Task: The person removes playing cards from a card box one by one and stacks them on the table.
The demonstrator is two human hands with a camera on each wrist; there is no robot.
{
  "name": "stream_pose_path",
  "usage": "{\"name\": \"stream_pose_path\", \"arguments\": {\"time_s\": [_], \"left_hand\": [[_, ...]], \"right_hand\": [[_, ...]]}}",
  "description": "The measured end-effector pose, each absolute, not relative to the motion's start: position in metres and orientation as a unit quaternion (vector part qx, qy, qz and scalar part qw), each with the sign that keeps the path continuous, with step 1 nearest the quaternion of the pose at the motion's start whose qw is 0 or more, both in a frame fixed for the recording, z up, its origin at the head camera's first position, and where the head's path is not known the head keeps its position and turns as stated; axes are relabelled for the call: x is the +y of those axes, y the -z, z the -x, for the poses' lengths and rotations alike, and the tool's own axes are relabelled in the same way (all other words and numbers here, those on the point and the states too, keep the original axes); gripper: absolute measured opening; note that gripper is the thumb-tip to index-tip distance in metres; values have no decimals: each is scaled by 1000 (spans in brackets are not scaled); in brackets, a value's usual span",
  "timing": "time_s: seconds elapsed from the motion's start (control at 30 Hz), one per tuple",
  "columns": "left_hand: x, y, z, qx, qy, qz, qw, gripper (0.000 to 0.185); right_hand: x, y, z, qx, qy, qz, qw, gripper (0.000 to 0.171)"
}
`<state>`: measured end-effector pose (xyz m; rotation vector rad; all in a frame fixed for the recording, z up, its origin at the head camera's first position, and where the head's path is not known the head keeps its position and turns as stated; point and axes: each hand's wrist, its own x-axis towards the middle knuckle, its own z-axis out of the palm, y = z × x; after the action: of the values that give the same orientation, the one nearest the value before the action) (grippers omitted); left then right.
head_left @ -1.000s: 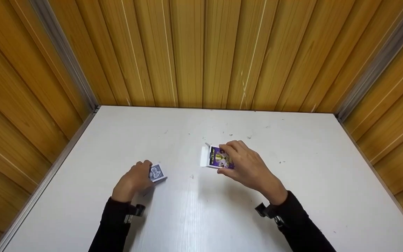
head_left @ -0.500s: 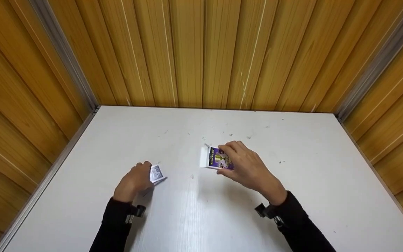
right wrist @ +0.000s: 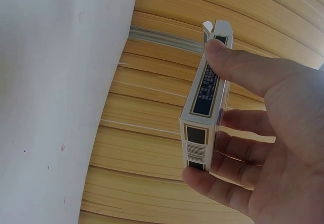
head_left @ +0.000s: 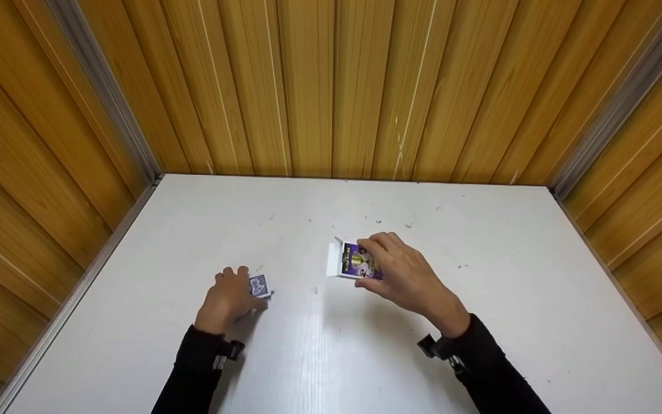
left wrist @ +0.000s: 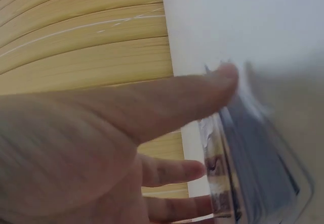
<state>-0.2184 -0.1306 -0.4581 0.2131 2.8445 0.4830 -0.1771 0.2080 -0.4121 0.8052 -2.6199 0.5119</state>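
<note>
Closest in: two black sleeves [head_left: 193, 374] coming up over the white bench [head_left: 509, 287]. Left hand [head_left: 228, 298] down on the bench, fingers and thumb curled round a small deck of cards [head_left: 258, 286] with a blue-patterned back, deck poking out on the side facing the card box. Left wrist view pretty blurry, but thumb laid across the top of the stack and fingers [left wrist: 172, 171] tucked under it, so clamped on, not loose.

A bit farther out, and well apart from that deck: right hand [head_left: 405, 276] gripping the purple card box [head_left: 357, 261], lifted just off the bench. White flap [head_left: 334, 259] hanging open at the end pointing toward the deck. Right wrist view much clearer: thumb pressing one face of the box [right wrist: 205, 102], fingers [right wrist: 238, 148] wrapped round the other face, barcode end nearest the palm, open flap end farthest from it.

Past the box, bare bench with a few small specks [head_left: 378, 221], then the ribbed wooden wall [head_left: 331, 86] behind it.
</note>
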Motion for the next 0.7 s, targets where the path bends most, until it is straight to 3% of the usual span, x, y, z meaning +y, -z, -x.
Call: {"name": "stream_pose_path", "arguments": {"time_s": [0.7], "left_hand": [[-122, 462, 217, 986, -133, -38, 92, 65]], "right_hand": [[207, 410, 176, -928, -180, -281, 163, 68]]}}
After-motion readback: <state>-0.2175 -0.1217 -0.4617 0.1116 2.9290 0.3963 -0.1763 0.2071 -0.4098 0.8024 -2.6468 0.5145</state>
